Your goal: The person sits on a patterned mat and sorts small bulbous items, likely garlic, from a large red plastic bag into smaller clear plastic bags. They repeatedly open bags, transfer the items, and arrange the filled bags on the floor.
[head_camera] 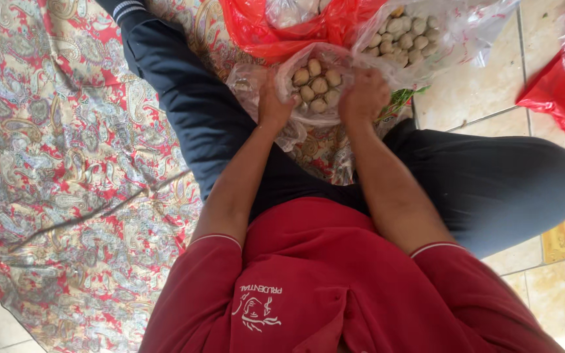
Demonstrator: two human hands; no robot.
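A small clear plastic bag [315, 114] with several pale round balls [318, 86] inside sits open in front of my crossed legs. My left hand [273, 104] grips the bag's left edge. My right hand [363, 97] holds its right edge, fingers closed on the plastic. Just beyond, a larger clear bag [456, 29] holds many more of the same pale balls [403, 36].
A red plastic bag [263, 29] lies behind the small bag, and another red bag [560, 91] rests on the tiled floor [479, 91] at the right. A red patterned cloth [60, 144] covers the floor at the left. My dark trouser legs [492, 183] spread to both sides.
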